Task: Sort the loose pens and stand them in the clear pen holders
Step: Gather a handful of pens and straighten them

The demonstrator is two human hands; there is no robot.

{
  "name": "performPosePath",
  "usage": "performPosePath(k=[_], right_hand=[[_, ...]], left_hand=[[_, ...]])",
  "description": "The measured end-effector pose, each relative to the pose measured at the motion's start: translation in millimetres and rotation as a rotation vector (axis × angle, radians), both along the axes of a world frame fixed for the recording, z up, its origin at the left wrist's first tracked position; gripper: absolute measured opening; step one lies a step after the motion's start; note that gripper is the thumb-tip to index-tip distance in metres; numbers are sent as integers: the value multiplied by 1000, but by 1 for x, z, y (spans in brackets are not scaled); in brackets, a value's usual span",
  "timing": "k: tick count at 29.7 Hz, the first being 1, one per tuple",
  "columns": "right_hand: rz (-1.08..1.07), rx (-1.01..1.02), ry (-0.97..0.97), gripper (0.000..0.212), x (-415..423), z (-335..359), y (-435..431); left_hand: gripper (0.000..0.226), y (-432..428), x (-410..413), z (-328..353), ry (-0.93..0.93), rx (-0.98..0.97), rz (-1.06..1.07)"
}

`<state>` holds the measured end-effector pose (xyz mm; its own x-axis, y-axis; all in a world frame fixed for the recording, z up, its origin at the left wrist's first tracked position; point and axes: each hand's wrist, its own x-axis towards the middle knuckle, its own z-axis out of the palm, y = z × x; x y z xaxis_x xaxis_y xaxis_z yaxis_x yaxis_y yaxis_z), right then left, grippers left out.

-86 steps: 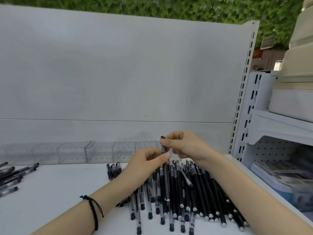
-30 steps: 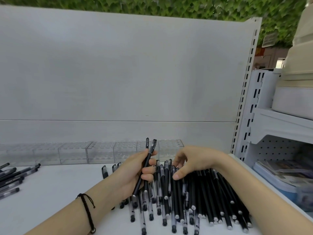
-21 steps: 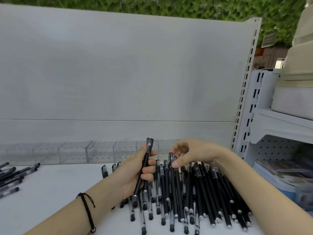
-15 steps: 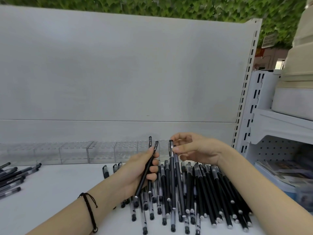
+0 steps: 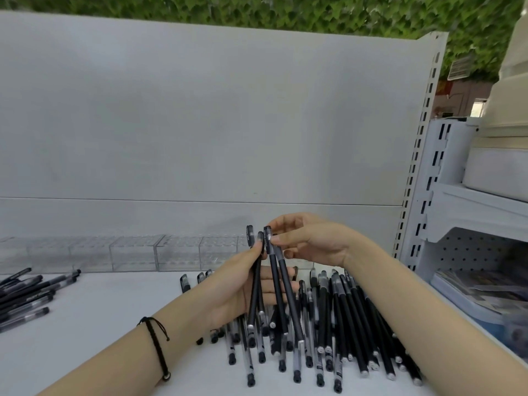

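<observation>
At the near edge of the white shelf point(image 5: 100, 324) both forearms reach in, the left wrist wearing a black cord bracelet point(image 5: 156, 337). Just beyond them the main heap of loose pens point(image 5: 337, 318) lies roughly parallel, tails toward the person and caps away, so single barrels are easy to pick out. It mixes matte black barrels with clear-bodied ones, which is presumably what the sorting turns on. Over the heap's left side the left hand point(image 5: 228, 290) is curled round a small bundle of black pens point(image 5: 254, 292), held nearly upright with caps up and the thumb pressing them against the fingers. That looks like a way to store matched pens while the other hand picks. The right hand point(image 5: 314, 242) pinches the cap end of another black pen point(image 5: 275, 281) between thumb and forefinger and leans it against the bundle, its tail down among the heap. I judge it is being fed into the left hand's grip. Far to the left a smaller group of pens point(image 5: 25, 295) lies apart, likely a kind already set aside. Behind the hands, along the foot of the grey back panel point(image 5: 200, 124), runs the row of clear pen holders point(image 5: 134, 252), near enough for a full bundle to be dropped in; no pen shows standing in them. To the right stands a white slotted shelf unit point(image 5: 471, 212), and green foliage point(image 5: 285, 12) tops the view.
</observation>
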<state>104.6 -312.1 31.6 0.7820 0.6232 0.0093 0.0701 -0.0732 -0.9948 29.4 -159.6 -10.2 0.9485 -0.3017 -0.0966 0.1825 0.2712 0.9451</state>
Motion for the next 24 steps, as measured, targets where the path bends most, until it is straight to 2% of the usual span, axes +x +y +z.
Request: performPosePath(k=[3, 7, 10, 12, 16, 18, 24], right_hand=[[-52, 26, -20, 19, 2, -5, 6], [-120, 109, -45, 15, 1, -8, 10], [-205, 90, -93, 15, 1, -10, 9], [-253, -36, -182, 16, 1, -10, 5], [-270, -563, -474, 17, -1, -14, -9], [-259, -750, -534, 25, -2, -16, -13], [-260, -961, -525, 46, -7, -16, -18]], left_hand=[[50, 0, 3, -2, -6, -29, -9], [33, 1, 6, -1, -1, -147, -31], [27, 4, 11, -2, 43, -233, 2], [27, 9, 16, -4, 56, -245, 55], [30, 16, 23, -9, 36, -208, 172], [30, 17, 24, -11, 43, -222, 200], [28, 15, 25, -17, 153, -320, 127]])
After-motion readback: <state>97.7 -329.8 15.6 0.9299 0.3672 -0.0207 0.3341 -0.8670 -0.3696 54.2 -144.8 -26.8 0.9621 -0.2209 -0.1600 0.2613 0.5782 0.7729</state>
